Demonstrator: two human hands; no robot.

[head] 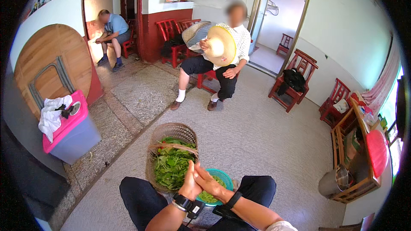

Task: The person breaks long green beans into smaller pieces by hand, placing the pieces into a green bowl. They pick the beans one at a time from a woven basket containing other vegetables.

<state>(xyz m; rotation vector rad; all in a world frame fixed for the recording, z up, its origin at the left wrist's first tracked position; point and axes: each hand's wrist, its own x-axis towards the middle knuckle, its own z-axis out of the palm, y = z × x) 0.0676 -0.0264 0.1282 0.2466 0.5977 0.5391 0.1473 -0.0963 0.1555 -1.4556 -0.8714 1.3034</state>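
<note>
My left hand (190, 183) and my right hand (208, 183) are pressed together, palm to palm, fingers pointing away from me; nothing shows between them. Just beyond and left of them a woven basket (155, 173) with an arched handle stands on the floor, filled with leafy greens (171, 163) and a little red at its far end. Partly behind my right hand and forearm is a teal plastic colander (227, 177), holding light green cut or picked vegetable pieces (207, 196). Both wrists wear dark bands.
A person (232, 38) holding a straw hat (220, 46) sits facing me; another person (117, 25) sits farther left. A pink-lidded plastic bin (75, 141) stands left before a folded round table (64, 48). Red wooden chairs (297, 83), a wooden shelf (359, 189) and a metal bucket (330, 181) are right.
</note>
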